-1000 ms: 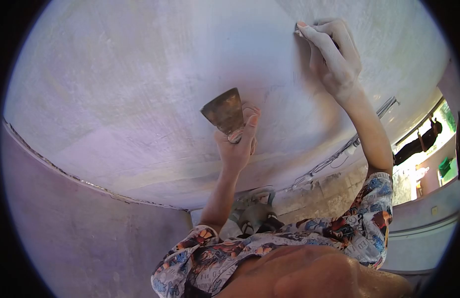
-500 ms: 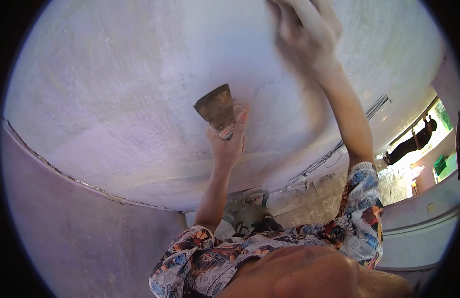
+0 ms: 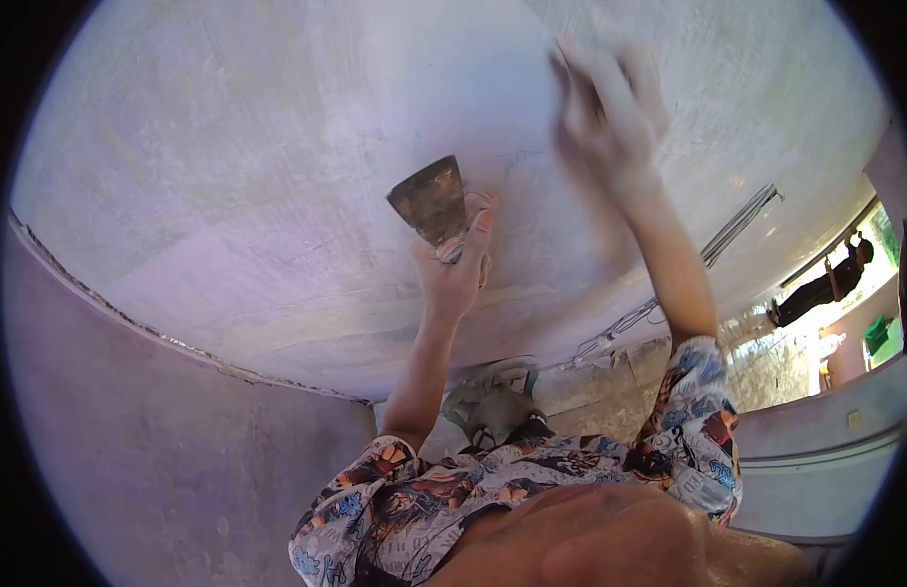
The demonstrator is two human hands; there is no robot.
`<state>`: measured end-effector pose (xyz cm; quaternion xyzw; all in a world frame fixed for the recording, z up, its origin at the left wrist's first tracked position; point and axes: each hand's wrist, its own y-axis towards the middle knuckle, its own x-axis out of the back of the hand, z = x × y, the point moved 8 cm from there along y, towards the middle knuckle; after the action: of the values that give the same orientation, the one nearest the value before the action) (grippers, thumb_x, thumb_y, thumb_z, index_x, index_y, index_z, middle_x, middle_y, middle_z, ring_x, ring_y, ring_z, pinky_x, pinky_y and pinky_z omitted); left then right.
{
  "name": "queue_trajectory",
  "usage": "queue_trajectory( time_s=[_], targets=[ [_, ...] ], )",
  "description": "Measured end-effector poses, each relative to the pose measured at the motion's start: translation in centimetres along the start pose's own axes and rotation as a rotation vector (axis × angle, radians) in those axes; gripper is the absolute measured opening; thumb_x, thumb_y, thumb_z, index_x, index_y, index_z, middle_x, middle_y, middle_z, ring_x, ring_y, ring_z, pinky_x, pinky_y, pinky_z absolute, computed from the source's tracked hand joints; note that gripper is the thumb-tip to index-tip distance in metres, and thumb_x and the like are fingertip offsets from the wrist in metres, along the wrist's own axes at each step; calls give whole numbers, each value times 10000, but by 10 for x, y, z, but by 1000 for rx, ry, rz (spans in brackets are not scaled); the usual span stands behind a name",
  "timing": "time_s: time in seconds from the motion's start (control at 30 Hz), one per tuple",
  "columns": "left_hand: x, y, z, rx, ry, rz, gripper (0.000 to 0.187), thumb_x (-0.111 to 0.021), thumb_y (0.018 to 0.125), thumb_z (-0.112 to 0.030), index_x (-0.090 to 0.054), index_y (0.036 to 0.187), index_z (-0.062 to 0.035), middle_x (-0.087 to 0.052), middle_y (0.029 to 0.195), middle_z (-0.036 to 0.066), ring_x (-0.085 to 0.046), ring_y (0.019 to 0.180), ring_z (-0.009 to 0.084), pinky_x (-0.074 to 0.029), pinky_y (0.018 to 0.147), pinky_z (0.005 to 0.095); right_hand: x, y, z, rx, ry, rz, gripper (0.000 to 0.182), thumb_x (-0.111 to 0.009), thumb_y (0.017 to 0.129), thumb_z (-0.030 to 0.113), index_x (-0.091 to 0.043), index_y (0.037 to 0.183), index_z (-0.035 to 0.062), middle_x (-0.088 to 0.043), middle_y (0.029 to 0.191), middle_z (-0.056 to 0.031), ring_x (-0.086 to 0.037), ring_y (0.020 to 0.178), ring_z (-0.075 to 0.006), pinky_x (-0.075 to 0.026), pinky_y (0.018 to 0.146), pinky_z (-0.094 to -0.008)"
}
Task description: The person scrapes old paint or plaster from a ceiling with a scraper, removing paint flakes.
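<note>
My left hand (image 3: pixel 451 279) is closed around the handle of a putty knife (image 3: pixel 431 199). Its wide, stained blade points up and away, in front of the pale plastered wall (image 3: pixel 277 166). Higher and to the right, my right hand (image 3: pixel 615 122) is close to the same wall, smeared by motion. Its fingers look curled in a grip, and what they hold is too blurred to make out. A soft shadow of the right hand and forearm falls on the wall beside them.
Loose cables (image 3: pixel 742 225) hang out of the wall on the right. At the far right another person (image 3: pixel 825 284) in dark clothes stands by a bright opening, near a green object (image 3: pixel 876 336). Below my left arm, my feet rest on a greenish support (image 3: pixel 498 406). A side wall (image 3: pixel 180 430) meets at left.
My right hand has come down the wall, nearer to my body. The left hand with the putty knife has shifted only slightly up and right in the picture.
</note>
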<state>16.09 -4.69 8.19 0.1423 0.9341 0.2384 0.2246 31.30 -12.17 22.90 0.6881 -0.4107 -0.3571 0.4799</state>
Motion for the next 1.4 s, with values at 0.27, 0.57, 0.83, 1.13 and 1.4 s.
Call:
queue_trajectory(
  time_s=[0.27,0.57,0.83,1.13,1.4],
  targets=[
    [-4,-2,4,-22,6,27,117,-586,946,-58,-605,999,44,-615,809,82,-381,356,43,-296,329,229,-7,23,-6,-73,36,-46,311,-678,698,-88,-679,973,57,-555,791,-108,-554,685,-273,-476,611,-360],
    [-5,1,3,-10,55,63,109,-603,935,-62,-607,974,39,-606,758,61,-374,351,52,-278,326,245,5,-32,-9,-200,-56,8,218,-638,729,-64,-645,916,49,-539,809,-108,-544,759,-300,-465,672,-359],
    [-4,0,-3,60,118,92,81,-618,940,-73,-643,972,-3,-650,1021,61,-449,458,13,-315,379,200,15,-63,-7,-208,28,-25,167,-641,733,-42,-649,883,33,-563,830,-109,-551,759,-298,-456,660,-367],
    [14,4,-10,6,125,18,73,-609,945,-72,-640,963,-8,-661,989,41,-449,447,15,-313,382,198,-28,29,-10,-61,40,-79,182,-624,713,-44,-678,820,93,-506,739,-102,-512,683,-306,-419,597,-388],
    [34,3,-20,-35,434,-95,134,-597,957,-109,-656,1015,-4,-545,701,5,-413,403,33,-277,360,218,20,-208,35,-507,227,285,170,-697,776,-34,-689,929,39,-546,820,-88,-513,651,-218,-427,579,-321]
  ],
)
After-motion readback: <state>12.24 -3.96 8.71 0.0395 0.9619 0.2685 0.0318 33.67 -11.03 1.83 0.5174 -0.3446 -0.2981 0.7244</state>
